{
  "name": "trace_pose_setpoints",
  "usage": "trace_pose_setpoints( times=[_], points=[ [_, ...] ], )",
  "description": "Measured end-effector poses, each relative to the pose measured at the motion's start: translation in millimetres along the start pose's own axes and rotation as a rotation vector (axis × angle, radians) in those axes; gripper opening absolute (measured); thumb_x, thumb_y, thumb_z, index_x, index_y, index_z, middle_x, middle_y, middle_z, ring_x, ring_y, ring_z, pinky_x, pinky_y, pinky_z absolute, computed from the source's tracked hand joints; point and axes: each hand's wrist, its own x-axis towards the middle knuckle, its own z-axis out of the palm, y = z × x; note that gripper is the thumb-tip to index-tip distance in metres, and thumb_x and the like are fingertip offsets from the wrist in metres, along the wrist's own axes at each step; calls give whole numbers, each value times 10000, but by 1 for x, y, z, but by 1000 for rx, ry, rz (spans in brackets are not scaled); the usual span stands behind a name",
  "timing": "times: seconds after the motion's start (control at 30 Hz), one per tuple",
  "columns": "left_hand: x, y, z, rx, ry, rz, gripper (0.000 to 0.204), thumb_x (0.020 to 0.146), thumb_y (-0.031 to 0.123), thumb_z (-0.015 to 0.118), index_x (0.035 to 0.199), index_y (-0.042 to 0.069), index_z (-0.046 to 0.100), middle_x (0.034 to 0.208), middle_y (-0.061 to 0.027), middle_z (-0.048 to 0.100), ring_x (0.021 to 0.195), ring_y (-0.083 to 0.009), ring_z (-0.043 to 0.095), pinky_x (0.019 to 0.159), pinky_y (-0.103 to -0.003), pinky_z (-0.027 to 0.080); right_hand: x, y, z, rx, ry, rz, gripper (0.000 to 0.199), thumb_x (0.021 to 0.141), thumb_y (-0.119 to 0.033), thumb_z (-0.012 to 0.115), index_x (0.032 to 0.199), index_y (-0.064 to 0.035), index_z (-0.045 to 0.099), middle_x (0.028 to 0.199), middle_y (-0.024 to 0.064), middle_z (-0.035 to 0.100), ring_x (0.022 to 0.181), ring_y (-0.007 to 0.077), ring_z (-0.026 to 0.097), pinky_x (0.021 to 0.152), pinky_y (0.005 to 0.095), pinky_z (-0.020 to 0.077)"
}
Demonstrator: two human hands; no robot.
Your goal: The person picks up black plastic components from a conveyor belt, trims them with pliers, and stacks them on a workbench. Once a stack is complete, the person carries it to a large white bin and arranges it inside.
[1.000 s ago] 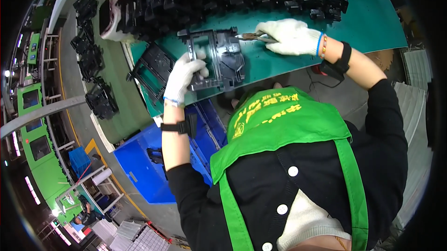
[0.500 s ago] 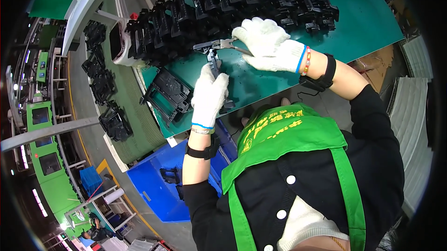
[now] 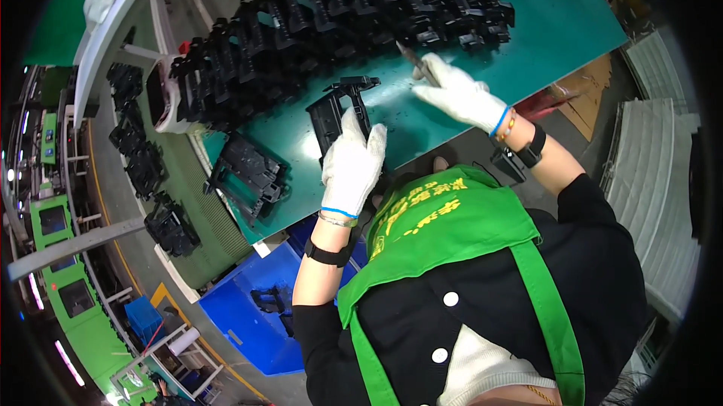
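My left hand (image 3: 352,163), in a white knit glove, grips a black plastic frame (image 3: 326,117) above the green tabletop (image 3: 527,59). The frame is tilted, with its narrow bar toward the far side. My right hand (image 3: 461,95), also gloved, holds a pair of metal cutting pliers (image 3: 416,62) with the jaws pointing away to the far left. The pliers are apart from the frame. Another black plastic part (image 3: 248,174) lies on the table's left end.
A long row of black plastic parts (image 3: 301,37) stands along the far side of the table. A conveyor belt (image 3: 218,255) at the left carries several more black parts (image 3: 172,225). Below it, a blue bin (image 3: 241,331) has black pieces inside. Cardboard (image 3: 591,93) lies at the right.
The pliers have drawn back from the frame to the right as my right hand moved away. My left hand has turned the frame, so its broad side shows.
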Motion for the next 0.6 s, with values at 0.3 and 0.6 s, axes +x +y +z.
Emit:
trace_pose_setpoints(
  times=[0.3,0.6],
  points=[
    [21,6,48,306,-165,6,800,996,418,577,1592,-13,261,785,-262,719,739,-439,727,695,-525,585,-49,6,34,1215,-634,564,346,971,-456,686,1047,-124,621,760,-15,589,597,136,537,560,302,413],
    [20,4,53,343,-161,10,786,999,352,571,1618,18,220,900,-259,739,837,-425,739,726,-520,572,-28,-5,49,1310,-614,660,253,1004,-340,682,886,-134,594,714,-55,495,536,72,426,495,266,339]
  ],
)
